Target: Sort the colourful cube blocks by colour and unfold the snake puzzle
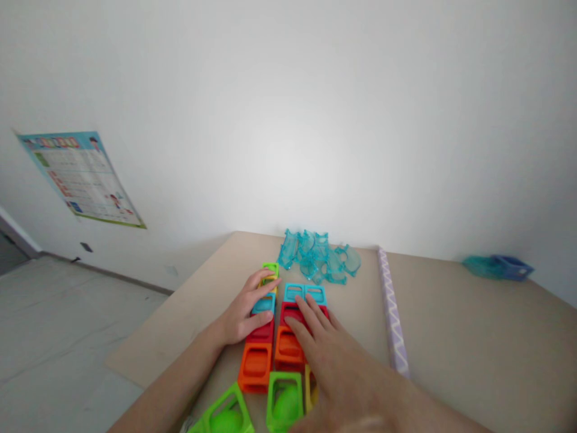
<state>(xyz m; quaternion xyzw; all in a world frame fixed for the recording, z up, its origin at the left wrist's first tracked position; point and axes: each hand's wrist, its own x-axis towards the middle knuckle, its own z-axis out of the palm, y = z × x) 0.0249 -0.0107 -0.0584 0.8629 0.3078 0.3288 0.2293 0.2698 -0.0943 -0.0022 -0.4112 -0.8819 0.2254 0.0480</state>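
Coloured square frame tiles lie in two rows on a tan table [451,337]. My left hand [246,310] curls round the left row, thumb on a red tile [261,332] and fingers over a cyan tile [264,304] and a yellow-green tile [271,270]. My right hand [329,355] lies flat with fingers spread on the right row, fingertips on a red tile [292,311] just below a cyan pair [305,293]. Orange tiles [256,365] and green tiles [285,400] sit nearer me.
A heap of clear turquoise curved pieces [320,257] lies behind the rows. A lilac zigzag strip [393,313] runs down the table. A blue and teal piece [498,266] sits at the far right by the white wall. A poster [81,177] hangs at left.
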